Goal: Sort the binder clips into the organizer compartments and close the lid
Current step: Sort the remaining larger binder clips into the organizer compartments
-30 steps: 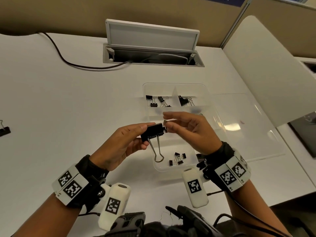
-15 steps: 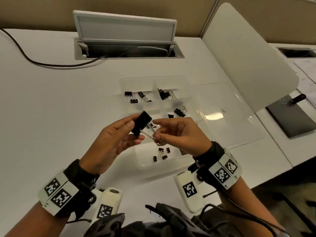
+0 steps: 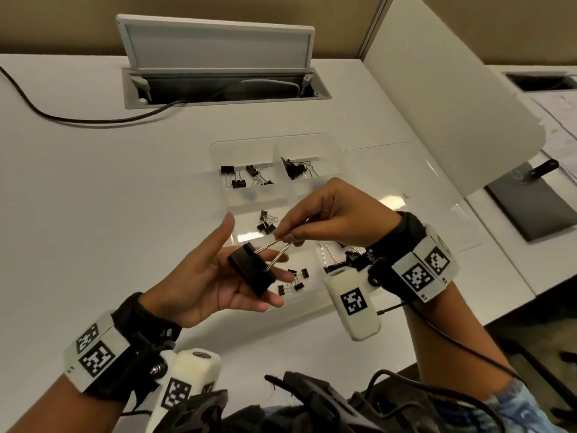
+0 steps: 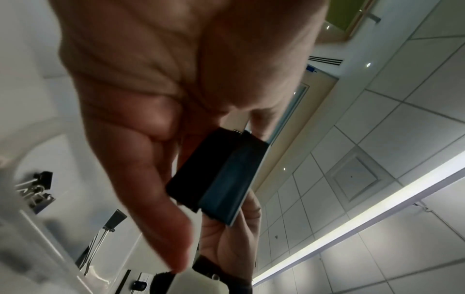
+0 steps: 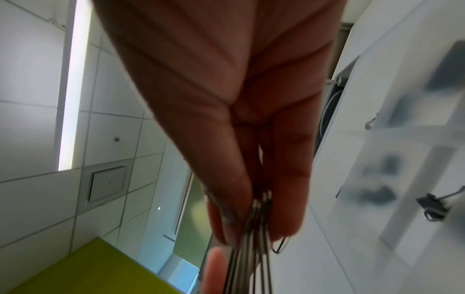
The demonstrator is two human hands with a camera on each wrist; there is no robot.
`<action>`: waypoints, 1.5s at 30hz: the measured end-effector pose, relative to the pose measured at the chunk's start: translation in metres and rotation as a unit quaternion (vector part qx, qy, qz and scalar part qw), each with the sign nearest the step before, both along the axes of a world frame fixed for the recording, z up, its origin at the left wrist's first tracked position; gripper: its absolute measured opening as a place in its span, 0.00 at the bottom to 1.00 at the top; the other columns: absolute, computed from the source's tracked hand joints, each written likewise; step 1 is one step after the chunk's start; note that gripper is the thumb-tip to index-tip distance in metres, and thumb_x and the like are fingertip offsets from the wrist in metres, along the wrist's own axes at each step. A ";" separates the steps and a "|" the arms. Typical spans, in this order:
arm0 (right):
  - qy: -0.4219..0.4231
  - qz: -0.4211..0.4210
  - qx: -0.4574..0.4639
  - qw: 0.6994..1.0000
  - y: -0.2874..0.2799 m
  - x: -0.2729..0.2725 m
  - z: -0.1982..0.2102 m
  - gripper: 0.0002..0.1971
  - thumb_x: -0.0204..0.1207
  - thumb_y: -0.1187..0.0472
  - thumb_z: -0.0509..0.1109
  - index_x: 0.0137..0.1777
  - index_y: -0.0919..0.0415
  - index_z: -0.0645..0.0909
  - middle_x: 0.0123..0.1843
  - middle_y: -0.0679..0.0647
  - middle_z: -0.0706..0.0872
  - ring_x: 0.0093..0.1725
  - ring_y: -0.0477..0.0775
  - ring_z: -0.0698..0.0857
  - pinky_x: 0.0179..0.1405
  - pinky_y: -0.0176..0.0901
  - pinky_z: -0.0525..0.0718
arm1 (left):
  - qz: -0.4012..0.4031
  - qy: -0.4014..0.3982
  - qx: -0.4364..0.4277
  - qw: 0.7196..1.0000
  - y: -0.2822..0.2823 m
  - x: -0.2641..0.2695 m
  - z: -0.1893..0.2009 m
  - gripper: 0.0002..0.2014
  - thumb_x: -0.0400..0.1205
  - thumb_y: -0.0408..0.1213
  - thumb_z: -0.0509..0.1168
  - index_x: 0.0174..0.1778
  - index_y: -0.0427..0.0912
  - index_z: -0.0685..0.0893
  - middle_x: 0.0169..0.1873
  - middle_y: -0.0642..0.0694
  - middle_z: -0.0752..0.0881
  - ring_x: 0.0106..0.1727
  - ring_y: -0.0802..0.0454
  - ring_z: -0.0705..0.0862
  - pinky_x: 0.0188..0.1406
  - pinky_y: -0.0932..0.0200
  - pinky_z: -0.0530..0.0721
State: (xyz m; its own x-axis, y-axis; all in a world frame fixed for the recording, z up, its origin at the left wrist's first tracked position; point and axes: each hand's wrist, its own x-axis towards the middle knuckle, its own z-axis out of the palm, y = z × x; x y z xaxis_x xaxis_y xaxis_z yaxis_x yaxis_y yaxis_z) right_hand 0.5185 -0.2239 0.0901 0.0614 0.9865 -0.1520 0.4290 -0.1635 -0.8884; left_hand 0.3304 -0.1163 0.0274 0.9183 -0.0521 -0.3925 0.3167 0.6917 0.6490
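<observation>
A large black binder clip [image 3: 251, 271] lies across the straight fingers of my left hand [image 3: 218, 276], palm up and thumb raised. My right hand [image 3: 290, 235] pinches the clip's two silver wire handles [image 5: 254, 228] together. Both hands hover over the near half of the clear organizer [image 3: 274, 142]. Its compartments hold small black clips at the far left [image 3: 234, 176], far right [image 3: 295, 170], middle [image 3: 267, 223] and near side [image 3: 293, 281]. The clear lid [image 3: 406, 189] lies open flat to the right. In the left wrist view the clip's body [image 4: 219, 179] rests against my fingers.
An open cable hatch [image 3: 218, 45] sits at the back of the white desk, with a black cable [image 3: 62, 118] running left. A white divider panel [image 3: 452, 104] stands to the right, with a dark grey pad [image 3: 537, 201] beyond it. The desk's front edge runs close under my right wrist.
My left hand has let go of the clip's body and opened under it. My right hand has folded and pinched both handles. The clip has dropped lower, towards me.
</observation>
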 end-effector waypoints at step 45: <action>-0.389 -0.014 -0.339 0.857 -0.050 0.039 -0.065 0.19 0.71 0.56 0.74 0.62 0.58 0.82 0.60 0.54 0.85 0.57 0.53 0.83 0.60 0.37 0.77 | 0.129 0.064 0.066 0.987 -0.005 0.005 -0.016 0.27 0.74 0.59 0.56 0.52 0.41 0.86 0.39 0.42 0.90 0.32 0.52 0.87 0.25 0.66 0.86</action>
